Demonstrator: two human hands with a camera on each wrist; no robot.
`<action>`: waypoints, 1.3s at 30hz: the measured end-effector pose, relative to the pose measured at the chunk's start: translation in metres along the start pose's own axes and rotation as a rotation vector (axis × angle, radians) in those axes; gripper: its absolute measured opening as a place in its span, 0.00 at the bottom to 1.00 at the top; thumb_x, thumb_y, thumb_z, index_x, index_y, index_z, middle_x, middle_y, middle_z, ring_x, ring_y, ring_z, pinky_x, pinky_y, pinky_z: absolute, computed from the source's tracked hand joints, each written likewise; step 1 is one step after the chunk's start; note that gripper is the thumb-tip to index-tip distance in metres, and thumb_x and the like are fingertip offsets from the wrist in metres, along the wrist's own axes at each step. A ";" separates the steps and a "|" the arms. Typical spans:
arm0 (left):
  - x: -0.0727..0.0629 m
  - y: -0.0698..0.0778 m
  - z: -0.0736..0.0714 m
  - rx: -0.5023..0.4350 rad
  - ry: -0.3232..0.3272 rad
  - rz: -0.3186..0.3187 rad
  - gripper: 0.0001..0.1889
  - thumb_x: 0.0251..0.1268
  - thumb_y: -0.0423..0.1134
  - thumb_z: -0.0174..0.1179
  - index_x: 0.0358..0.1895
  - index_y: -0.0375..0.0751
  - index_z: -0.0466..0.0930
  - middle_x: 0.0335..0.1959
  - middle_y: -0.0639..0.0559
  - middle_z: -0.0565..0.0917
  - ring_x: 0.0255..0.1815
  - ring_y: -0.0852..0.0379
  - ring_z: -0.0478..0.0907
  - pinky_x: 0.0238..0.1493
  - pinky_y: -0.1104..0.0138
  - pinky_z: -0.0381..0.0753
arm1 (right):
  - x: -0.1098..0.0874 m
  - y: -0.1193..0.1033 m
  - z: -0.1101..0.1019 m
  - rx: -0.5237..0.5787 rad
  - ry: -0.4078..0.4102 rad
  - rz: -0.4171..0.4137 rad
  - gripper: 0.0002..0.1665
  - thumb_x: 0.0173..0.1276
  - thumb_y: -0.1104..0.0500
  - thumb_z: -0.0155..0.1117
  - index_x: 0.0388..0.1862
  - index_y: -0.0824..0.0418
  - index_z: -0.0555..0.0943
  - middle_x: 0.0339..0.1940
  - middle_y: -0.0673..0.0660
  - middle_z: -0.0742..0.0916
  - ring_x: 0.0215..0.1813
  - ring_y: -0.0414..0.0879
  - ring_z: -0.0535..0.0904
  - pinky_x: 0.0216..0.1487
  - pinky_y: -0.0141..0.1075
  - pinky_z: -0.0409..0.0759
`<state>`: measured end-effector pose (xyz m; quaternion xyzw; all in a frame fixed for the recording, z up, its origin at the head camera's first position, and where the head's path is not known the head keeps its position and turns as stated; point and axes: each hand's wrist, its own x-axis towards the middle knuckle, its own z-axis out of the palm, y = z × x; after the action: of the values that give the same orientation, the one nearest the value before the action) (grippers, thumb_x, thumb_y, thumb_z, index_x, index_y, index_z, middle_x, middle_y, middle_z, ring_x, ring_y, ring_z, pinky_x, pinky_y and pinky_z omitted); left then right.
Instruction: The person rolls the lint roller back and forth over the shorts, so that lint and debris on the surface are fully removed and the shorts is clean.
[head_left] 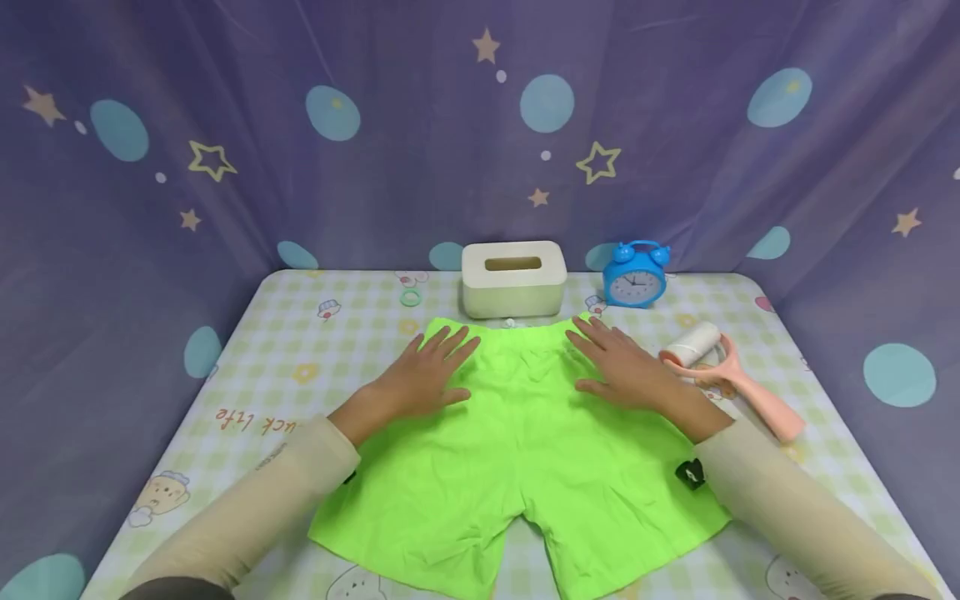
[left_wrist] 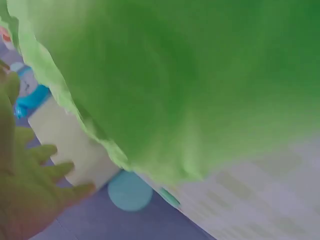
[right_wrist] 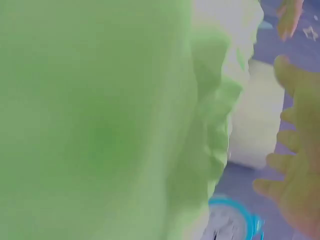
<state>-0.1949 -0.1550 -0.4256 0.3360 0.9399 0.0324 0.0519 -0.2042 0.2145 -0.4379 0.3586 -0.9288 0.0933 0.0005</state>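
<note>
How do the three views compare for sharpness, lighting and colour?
Head view: evenly lit, neon-green shorts and blue twin-bell alarm clock clearly outlined; left wrist view: soft, with the left hand tinted yellow-green; right wrist view: hazy and blurred, the shorts washed out, the right hand also yellowish.

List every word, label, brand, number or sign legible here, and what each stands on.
"uck life": on the tablecloth, upside down in the head view; its start seems hidden by the left sleeve.
Left sleeve: small lettering, too small to read.
Clock: dial figures too small to read.
Black piece by the right sleeve: pale mark, unreadable.
</note>
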 end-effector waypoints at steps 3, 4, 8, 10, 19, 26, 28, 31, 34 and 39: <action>-0.006 -0.015 -0.003 0.002 0.155 0.064 0.38 0.71 0.49 0.65 0.78 0.40 0.62 0.75 0.41 0.71 0.75 0.41 0.69 0.68 0.44 0.74 | -0.009 0.013 -0.005 -0.019 0.118 0.004 0.42 0.69 0.51 0.72 0.76 0.66 0.68 0.76 0.67 0.72 0.75 0.65 0.68 0.69 0.60 0.72; -0.009 -0.020 -0.003 -0.002 0.188 0.077 0.36 0.69 0.46 0.67 0.76 0.40 0.66 0.72 0.41 0.74 0.72 0.42 0.72 0.66 0.46 0.76 | -0.013 0.017 -0.007 -0.013 0.151 0.020 0.40 0.68 0.53 0.72 0.74 0.66 0.70 0.72 0.67 0.76 0.72 0.65 0.72 0.66 0.59 0.75; -0.018 -0.041 -0.002 -0.064 0.168 0.057 0.34 0.66 0.41 0.70 0.74 0.41 0.70 0.70 0.42 0.75 0.72 0.42 0.73 0.65 0.48 0.78 | -0.034 0.036 -0.016 0.038 0.211 0.154 0.31 0.71 0.56 0.68 0.71 0.63 0.75 0.61 0.64 0.82 0.59 0.61 0.79 0.52 0.57 0.81; -0.023 -0.051 0.000 -0.105 0.119 0.027 0.34 0.66 0.42 0.70 0.74 0.42 0.70 0.71 0.43 0.74 0.72 0.42 0.72 0.65 0.48 0.78 | -0.048 0.045 -0.020 0.074 0.214 0.229 0.30 0.73 0.56 0.66 0.71 0.63 0.74 0.60 0.64 0.82 0.58 0.61 0.79 0.50 0.59 0.80; -0.042 -0.072 0.009 -0.228 -0.039 -0.008 0.30 0.68 0.44 0.68 0.72 0.42 0.73 0.72 0.44 0.74 0.72 0.40 0.71 0.69 0.46 0.73 | -0.117 0.085 -0.019 0.142 0.284 0.400 0.30 0.73 0.56 0.65 0.68 0.71 0.74 0.54 0.68 0.81 0.44 0.57 0.79 0.40 0.47 0.77; -0.047 -0.085 0.014 -0.259 -0.101 -0.027 0.25 0.76 0.44 0.60 0.72 0.46 0.73 0.76 0.45 0.71 0.75 0.38 0.67 0.71 0.42 0.68 | -0.150 0.101 -0.005 0.165 0.308 0.448 0.31 0.75 0.55 0.64 0.69 0.73 0.73 0.54 0.71 0.80 0.50 0.62 0.78 0.43 0.45 0.79; -0.049 -0.089 0.015 -0.270 -0.108 -0.025 0.24 0.78 0.43 0.57 0.73 0.46 0.73 0.77 0.45 0.70 0.76 0.37 0.66 0.72 0.41 0.67 | -0.154 0.103 -0.002 0.189 0.293 0.467 0.33 0.75 0.54 0.64 0.69 0.75 0.71 0.53 0.74 0.80 0.50 0.67 0.79 0.44 0.55 0.79; -0.051 -0.094 0.015 -0.305 -0.121 -0.021 0.24 0.78 0.42 0.56 0.74 0.46 0.72 0.78 0.44 0.68 0.77 0.36 0.63 0.73 0.39 0.65 | -0.158 0.105 0.001 0.231 0.255 0.512 0.37 0.74 0.53 0.64 0.71 0.77 0.68 0.54 0.76 0.79 0.49 0.70 0.80 0.43 0.56 0.80; -0.054 -0.099 0.014 -0.354 -0.158 -0.021 0.27 0.76 0.43 0.59 0.75 0.47 0.70 0.79 0.44 0.66 0.79 0.35 0.60 0.74 0.37 0.61 | -0.161 0.107 0.003 0.271 0.222 0.561 0.39 0.75 0.51 0.63 0.74 0.74 0.65 0.54 0.75 0.81 0.45 0.53 0.85 0.37 0.40 0.79; -0.058 -0.105 0.015 -0.385 -0.228 -0.040 0.34 0.69 0.42 0.66 0.77 0.50 0.67 0.81 0.45 0.61 0.82 0.34 0.53 0.74 0.32 0.54 | -0.165 0.109 0.005 0.290 0.236 0.586 0.38 0.76 0.50 0.63 0.75 0.70 0.66 0.51 0.74 0.85 0.35 0.16 0.69 0.29 0.29 0.74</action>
<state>-0.2150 -0.2724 -0.4465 0.3027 0.9108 0.1721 0.2217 -0.1542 0.4030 -0.4727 0.0595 -0.9629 0.2615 0.0300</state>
